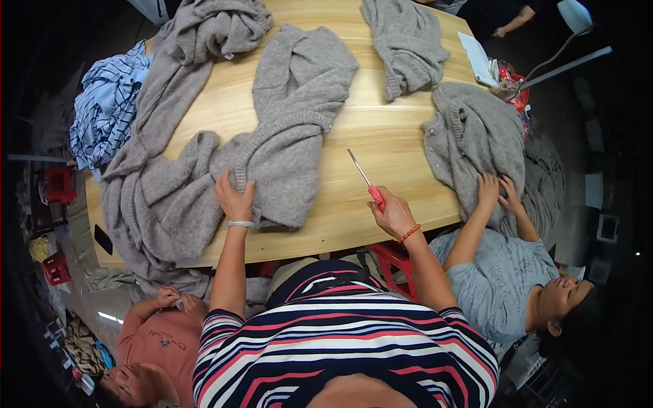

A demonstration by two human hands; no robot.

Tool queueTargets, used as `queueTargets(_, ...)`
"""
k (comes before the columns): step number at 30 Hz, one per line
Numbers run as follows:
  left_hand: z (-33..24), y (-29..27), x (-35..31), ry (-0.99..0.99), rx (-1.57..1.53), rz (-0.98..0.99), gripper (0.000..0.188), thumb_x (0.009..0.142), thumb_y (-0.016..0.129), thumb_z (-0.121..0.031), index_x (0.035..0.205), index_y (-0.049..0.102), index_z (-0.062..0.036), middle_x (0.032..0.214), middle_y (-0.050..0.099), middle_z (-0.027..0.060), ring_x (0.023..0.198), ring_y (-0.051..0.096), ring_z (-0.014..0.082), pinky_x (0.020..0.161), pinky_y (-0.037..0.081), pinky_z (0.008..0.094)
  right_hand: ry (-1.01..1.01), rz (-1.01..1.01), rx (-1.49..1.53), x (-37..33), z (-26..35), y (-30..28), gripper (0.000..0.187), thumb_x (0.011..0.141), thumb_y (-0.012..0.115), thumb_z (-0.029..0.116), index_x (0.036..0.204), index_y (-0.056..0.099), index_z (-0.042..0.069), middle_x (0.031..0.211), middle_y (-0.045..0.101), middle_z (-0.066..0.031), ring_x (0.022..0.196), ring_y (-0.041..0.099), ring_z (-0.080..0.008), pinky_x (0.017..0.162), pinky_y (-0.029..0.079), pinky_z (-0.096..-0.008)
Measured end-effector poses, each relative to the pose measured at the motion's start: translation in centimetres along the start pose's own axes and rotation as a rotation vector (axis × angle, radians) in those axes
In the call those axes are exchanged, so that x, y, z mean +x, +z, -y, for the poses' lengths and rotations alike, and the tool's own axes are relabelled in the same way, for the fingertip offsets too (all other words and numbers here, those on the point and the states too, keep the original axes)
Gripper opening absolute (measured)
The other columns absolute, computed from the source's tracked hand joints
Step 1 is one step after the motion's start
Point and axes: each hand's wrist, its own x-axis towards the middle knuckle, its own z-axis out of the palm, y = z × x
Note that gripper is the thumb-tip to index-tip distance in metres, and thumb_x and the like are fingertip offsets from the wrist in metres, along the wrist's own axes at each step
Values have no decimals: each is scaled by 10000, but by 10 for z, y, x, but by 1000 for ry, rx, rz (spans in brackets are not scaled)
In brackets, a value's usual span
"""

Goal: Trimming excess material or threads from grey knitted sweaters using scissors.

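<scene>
Pale wood-grain table (391,136) carries roughly five grey knit heaps (408,51); overlaps blur the count. One knit garment (286,173), left of centre, lies under the spread left hand (235,198); likely soft, light, best held by its ribbed band. Right hand (394,214) grips one red-handled tool (375,196), presumably rigid.

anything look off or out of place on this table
Mildly: a phone lies close to the table's left edge, where it could get knocked off, and a blue striped cloth sits bunched beside the grey knits. I see no spill or damage.
</scene>
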Motion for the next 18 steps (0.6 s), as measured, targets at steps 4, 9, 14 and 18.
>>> queueTargets(4,7,-4,3,-14,310,169,652,787,756,-239,1355,484,-73,1364,449,229,1266,409,423,1064,341,506,-5,27,-10,-5,8,-5,337,878,637,219,1180,573,86,856,664,-254,818,638,-465,749,507,-524)
queueTargets(9,-39,4,13,292,478,-5,642,782,760,-246,1348,497,-95,1406,416,223,1314,372,418,1067,332,528,-12,19,-25,-11,6,-7,341,880,645,218,1185,568,86,854,659,-256,823,638,-455,740,508,-514)
queueTargets(14,-102,53,46,545,38,173,572,799,761,-225,1299,525,-79,1240,563,230,1141,569,364,940,469,478,-69,85,22,-8,17,-4,319,886,644,206,1171,564,86,836,654,-251,814,639,-451,728,509,-511)
queueTargets(18,-136,134,46,126,-280,649,507,812,753,-233,1233,543,-43,945,659,199,811,657,351,751,546,405,-61,50,44,-9,15,-7,310,887,646,206,1162,564,89,836,656,-244,814,642,-443,722,512,-505)
